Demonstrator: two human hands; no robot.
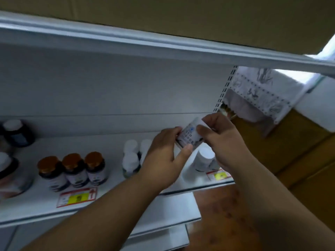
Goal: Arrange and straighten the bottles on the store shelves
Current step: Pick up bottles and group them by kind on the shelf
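White bottle point(188, 135), tilted, held up over the shelf point(108, 201) by both hands. Left hand point(164, 160) wrapped round its bottom end, thumb across the label. Right hand point(221, 140) pinching its top end. Just under the right hand, one white-capped bottle point(204, 159). Beside the left hand, more white-capped bottles point(130, 157). Farther left, three brown-capped bottles point(72, 170) in a row.

White shelf point(108, 147); dark bottles point(74, 171) capped amber-brown — red-and-yellow price tag point(77, 197); white-capped bottles point(130, 160).
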